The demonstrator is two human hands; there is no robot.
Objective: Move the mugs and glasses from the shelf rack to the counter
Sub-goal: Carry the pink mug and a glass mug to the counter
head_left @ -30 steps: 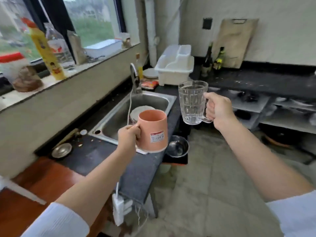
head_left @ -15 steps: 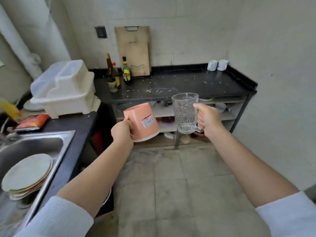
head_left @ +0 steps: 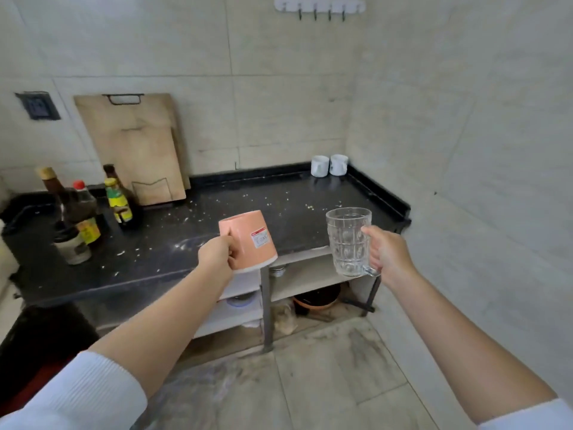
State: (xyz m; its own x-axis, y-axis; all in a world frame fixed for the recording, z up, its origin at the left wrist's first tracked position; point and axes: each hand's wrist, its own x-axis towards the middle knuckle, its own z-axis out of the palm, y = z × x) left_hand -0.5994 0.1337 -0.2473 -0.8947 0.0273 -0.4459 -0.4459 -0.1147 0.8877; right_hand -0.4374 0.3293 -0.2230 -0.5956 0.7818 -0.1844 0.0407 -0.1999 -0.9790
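A black counter [head_left: 248,193], speckled with pale crumbs, runs along the tiled wall, with pale shelves [head_left: 307,274] under its front edge. A wooden cutting board [head_left: 136,147] leans against the wall at the counter's back edge, left of centre. A cluster of bottles [head_left: 90,209] stands near the counter's left end. Two white mugs [head_left: 328,165] sit side by side, just touching or nearly so, in the back right corner. The person's left hand [head_left: 217,254] is closed around the handle of a pink mug [head_left: 248,243], held tilted in the air over the counter's front edge, its white label facing the camera. The right hand [head_left: 387,252] grips the handle of a clear glass mug [head_left: 348,240], held upright in the air above the front right corner, apart from the pink mug.
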